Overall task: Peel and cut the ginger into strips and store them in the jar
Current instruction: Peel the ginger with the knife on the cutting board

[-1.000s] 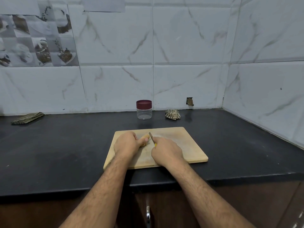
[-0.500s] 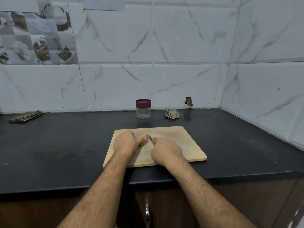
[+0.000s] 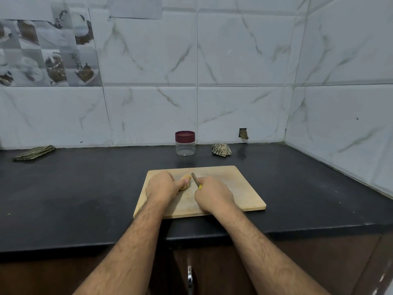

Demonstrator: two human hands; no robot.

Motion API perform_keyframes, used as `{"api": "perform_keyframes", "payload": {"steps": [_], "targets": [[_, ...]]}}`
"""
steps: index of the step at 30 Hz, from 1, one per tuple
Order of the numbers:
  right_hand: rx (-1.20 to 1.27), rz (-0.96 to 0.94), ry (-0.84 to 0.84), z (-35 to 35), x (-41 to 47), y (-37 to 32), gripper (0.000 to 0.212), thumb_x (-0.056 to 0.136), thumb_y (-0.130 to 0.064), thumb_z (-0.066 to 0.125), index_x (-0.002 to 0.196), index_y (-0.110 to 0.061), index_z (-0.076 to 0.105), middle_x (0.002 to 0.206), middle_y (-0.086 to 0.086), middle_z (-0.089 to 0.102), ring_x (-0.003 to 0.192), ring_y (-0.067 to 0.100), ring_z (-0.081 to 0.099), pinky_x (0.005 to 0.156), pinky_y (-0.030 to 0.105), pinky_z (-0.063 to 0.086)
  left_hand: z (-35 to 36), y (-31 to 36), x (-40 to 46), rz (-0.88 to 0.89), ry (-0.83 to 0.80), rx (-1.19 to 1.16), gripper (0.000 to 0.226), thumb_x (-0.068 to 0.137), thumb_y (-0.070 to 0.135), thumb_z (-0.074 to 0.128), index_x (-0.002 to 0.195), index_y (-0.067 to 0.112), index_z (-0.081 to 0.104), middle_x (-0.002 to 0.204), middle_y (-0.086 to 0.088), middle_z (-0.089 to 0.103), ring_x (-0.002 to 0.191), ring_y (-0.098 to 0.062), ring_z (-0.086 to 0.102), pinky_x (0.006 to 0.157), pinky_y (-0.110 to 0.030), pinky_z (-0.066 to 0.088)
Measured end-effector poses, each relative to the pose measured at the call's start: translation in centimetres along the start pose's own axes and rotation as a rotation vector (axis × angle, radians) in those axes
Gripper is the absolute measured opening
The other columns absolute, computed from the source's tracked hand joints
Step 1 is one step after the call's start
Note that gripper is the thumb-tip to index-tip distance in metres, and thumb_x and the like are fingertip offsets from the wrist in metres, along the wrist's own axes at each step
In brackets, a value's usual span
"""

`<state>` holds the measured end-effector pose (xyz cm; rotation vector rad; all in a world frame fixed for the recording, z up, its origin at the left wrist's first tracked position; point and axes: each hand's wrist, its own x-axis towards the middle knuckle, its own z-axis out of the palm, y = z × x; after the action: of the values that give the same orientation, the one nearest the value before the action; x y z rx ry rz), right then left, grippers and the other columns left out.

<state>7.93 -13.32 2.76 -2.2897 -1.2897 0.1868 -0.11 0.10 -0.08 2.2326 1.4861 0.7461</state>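
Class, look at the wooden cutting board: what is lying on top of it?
On the cutting board, the left hand holds ginger; the right hand grips a knife. Anything beneath the hands is hidden.

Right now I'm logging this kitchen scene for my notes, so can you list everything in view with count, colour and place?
cutting board: 1, pale wood, near the counter's front edge
ginger: 1 piece, tan-yellow, on the board, held by the left hand
knife: 1, grey blade, yellow at the handle, in the right hand
jar: 1, clear with maroon lid on, at the back wall
crumpled cloth: 1, beige patterned, right of the jar
folded cloth: 1, olive striped, far left
countertop: 1, black
left hand: 1, on the board
right hand: 1, on the board
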Motion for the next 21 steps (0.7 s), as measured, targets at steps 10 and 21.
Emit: {"api": "perform_keyframes", "payload": {"steps": [10,21], "targets": [[0.002,-0.009,0.011,0.3,0.4,-0.2,0.054,0.087,-0.013,0.044,0.136,-0.032,0.055,0.123,0.0,0.064,0.111,0.024,0.058,0.072,0.03,0.042,0.2,-0.2,0.2,-0.001,-0.005,-0.002,0.059,0.079,0.064,0.066,0.053,0.018,0.04,0.052,0.004,0.045,0.054,-0.018,0.047,0.049,-0.027,0.029],[-0.064,-0.021,-0.026,0.3,1.1,-0.8,0.049,0.089,-0.01,0.046,0.132,-0.031,0.059,0.123,0.0,0.064,0.111,0.023,0.059,0.074,0.028,0.043,0.3,-0.3,0.9,-0.014,-0.03,0.006,0.061,0.076,0.073,0.062,0.06,0.015,0.053,0.062,0.0,0.06,0.066,-0.022,0.06,0.054,-0.027,0.037]]}}
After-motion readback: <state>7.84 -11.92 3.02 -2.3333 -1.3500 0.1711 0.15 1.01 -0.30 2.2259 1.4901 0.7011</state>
